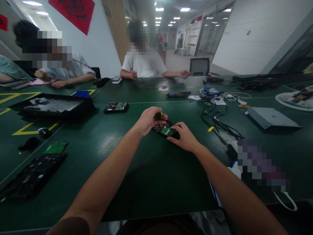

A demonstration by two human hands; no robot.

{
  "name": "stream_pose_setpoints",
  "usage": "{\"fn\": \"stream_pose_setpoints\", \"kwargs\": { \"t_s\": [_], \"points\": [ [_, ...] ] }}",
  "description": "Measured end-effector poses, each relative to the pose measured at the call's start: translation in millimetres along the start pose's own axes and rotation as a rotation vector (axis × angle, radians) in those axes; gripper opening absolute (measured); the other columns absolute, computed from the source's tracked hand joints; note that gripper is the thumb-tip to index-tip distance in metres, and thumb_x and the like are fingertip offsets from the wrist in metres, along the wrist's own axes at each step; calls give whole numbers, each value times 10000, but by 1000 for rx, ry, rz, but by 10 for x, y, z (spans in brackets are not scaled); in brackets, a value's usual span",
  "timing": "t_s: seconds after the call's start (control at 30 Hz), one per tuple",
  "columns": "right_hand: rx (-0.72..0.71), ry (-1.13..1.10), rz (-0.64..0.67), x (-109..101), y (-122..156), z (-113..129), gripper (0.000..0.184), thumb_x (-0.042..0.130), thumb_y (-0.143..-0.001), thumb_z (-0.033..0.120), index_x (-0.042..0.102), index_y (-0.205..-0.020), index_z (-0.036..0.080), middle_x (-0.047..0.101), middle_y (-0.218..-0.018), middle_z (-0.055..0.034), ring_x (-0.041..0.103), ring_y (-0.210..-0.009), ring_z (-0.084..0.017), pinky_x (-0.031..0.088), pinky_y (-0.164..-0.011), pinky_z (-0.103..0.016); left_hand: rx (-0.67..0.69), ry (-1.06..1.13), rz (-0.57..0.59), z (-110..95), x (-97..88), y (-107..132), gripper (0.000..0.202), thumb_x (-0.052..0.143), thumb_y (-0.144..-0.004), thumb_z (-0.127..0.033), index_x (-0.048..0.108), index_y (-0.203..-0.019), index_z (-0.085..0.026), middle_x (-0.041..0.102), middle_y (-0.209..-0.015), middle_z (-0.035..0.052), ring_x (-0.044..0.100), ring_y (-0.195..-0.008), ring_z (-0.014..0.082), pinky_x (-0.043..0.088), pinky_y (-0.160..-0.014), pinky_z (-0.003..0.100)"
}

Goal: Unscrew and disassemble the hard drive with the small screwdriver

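Note:
In the middle of the table lies an opened black electronic device with a green circuit board showing inside. My left hand is closed around a screwdriver with a black and yellow handle, held over the device's far left part; its tip is hidden. Thumb and fingers of my right hand grip the device at its right end, some fingertips resting on the board.
A black tray and a similar opened device are to the left. Nearer sits a black casing beside a green board. Black cables and a grey metal box occupy the right. Several people sit opposite.

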State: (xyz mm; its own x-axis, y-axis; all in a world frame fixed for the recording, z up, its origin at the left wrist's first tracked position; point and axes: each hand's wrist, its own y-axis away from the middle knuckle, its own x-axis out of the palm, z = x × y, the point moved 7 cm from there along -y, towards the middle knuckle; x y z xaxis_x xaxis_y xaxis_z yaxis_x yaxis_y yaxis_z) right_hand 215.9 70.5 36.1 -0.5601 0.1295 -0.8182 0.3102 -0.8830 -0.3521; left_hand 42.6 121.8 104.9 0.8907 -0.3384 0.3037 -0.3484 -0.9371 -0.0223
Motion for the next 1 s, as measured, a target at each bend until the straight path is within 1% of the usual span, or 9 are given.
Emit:
{"fn": "stream_pose_setpoints", "kwargs": {
  "t_s": [0.13, 0.27, 0.4, 0.53, 0.6, 0.7, 0.8, 0.9, 1.0],
  "points": [
    [14, 8, 9, 8, -2, -12, 557, 747, -854, 565, 631, -1289, 236, 519, -1330, -132, 559, -1209, -311, 500, -1049, -530, 81, -117, -62, -62, -68, -20, 196, 657, -833, -330, 694, -813, -138, 694, -870, 98, 655, -805, 180, 508, -568, 239],
    [5, 15, 2, 8, -2, -7, 555, 745, -858, 564, 628, -1288, 233, 520, -1331, -132, 556, -1212, -311, 496, -1053, -526, 109, -191, -115, -107, -91, -1, 233, 650, -836, -348, 733, -852, -131, 688, -827, 86, 646, -767, 168, 493, -568, 233],
    [-12, 13, -9, 9, 3, -2, 556, 743, -860, 561, 627, -1287, 224, 525, -1315, -135, 558, -1201, -311, 497, -1047, -521, 55, -72, -52, -51, -33, -5, 211, 669, -840, -330, 681, -930, -139, 712, -835, 91, 687, -794, 189, 537, -608, 259],
    [-13, 15, -10, 11, 4, -7, 553, 736, -864, 567, 627, -1291, 234, 519, -1321, -133, 552, -1210, -314, 501, -1040, -527, 31, 29, -29, 4, -48, -41, 179, 666, -847, -318, 641, -908, -152, 730, -882, 107, 711, -860, 219, 579, -680, 311],
    [-9, 19, -8, 12, 4, -11, 559, 734, -864, 570, 625, -1295, 231, 516, -1325, -135, 549, -1213, -316, 502, -1041, -530, 44, 11, -34, -1, -75, -55, 178, 665, -843, -318, 660, -873, -142, 724, -899, 117, 699, -873, 223, 565, -659, 299],
    [-4, 18, -3, 13, 3, -12, 557, 735, -863, 573, 629, -1292, 234, 516, -1323, -135, 553, -1208, -316, 504, -1037, -535, 87, -89, -31, -52, -91, -49, 200, 657, -837, -319, 718, -843, -128, 698, -890, 105, 657, -851, 197, 507, -595, 250],
    [-9, 4, -7, 10, 3, -7, 549, 736, -863, 574, 633, -1292, 247, 518, -1314, -130, 556, -1205, -315, 499, -1041, -542, 86, -156, 13, -72, -49, -19, 239, 637, -859, -330, 753, -893, -124, 685, -889, 99, 634, -840, 181, 471, -568, 228],
    [-13, -9, -10, 5, 2, -2, 552, 742, -860, 566, 632, -1301, 252, 519, -1310, -128, 558, -1202, -314, 493, -1049, -545, 43, -109, 74, -40, 15, 3, 254, 631, -876, -336, 730, -963, -119, 691, -886, 107, 647, -820, 186, 474, -556, 234],
    [-6, -8, -4, 5, -2, -1, 543, 752, -854, 558, 640, -1291, 256, 520, -1308, -128, 561, -1196, -314, 492, -1049, -549, 23, -28, 59, -14, 23, -1, 229, 635, -880, -328, 675, -995, -134, 703, -869, 106, 677, -825, 205, 529, -607, 274]
  ]
}}
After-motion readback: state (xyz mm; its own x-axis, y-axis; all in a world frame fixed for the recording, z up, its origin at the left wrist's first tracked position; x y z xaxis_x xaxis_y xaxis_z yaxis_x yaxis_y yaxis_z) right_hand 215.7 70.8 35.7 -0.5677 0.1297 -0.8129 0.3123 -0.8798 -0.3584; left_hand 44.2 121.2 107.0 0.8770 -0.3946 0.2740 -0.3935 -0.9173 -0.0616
